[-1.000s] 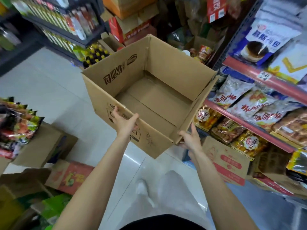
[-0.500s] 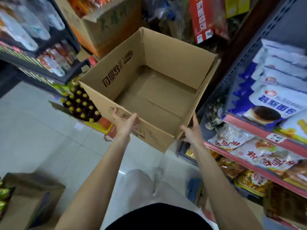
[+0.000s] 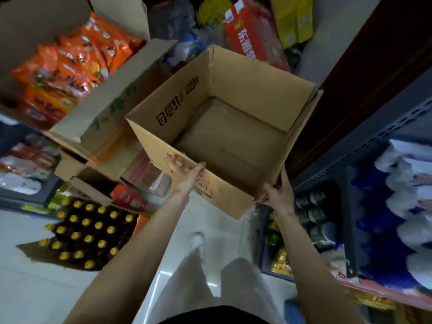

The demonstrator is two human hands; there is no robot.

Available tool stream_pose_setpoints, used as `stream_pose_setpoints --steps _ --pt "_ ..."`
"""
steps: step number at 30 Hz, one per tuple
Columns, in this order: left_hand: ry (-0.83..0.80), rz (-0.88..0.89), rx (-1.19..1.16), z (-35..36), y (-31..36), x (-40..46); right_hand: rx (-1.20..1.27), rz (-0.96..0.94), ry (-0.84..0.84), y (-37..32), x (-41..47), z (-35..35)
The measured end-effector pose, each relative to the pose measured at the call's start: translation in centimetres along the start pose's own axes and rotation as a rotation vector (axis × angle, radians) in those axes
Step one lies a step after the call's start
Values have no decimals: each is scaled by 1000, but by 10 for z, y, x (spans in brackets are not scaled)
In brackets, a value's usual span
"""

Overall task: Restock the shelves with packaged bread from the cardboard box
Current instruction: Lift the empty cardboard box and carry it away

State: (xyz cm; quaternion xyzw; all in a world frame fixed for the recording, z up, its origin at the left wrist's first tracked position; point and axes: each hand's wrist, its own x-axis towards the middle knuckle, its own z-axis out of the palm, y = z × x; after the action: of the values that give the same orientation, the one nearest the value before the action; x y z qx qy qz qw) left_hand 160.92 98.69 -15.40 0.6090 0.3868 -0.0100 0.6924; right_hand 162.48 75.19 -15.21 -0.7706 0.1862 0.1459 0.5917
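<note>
You held the cardboard box (image 3: pixel 224 127) up in mid-air, open and empty. Your left hand (image 3: pixel 185 171) gripped its near wall, your right hand (image 3: pixel 279 195) clamped its near right corner. Packaged bread (image 3: pixel 406 206) filled the shelf (image 3: pixel 374 134) at right.

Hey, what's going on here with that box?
A person is standing in a shop aisle, holding an open cardboard box in the air with both hands. The left hand grips the near wall, and the right hand holds the near right corner. The box is empty, with no bread left inside. Blue and white bread packs fill the shelf on the right.
</note>
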Motion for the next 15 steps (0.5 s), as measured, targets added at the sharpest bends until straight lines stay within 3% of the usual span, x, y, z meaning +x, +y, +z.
stream_pose_setpoints --steps 6,15 --pt "-177 -45 141 41 68 102 55 -26 159 -52 82 22" --pt "-173 -52 114 143 118 229 61 18 254 -99 241 23"
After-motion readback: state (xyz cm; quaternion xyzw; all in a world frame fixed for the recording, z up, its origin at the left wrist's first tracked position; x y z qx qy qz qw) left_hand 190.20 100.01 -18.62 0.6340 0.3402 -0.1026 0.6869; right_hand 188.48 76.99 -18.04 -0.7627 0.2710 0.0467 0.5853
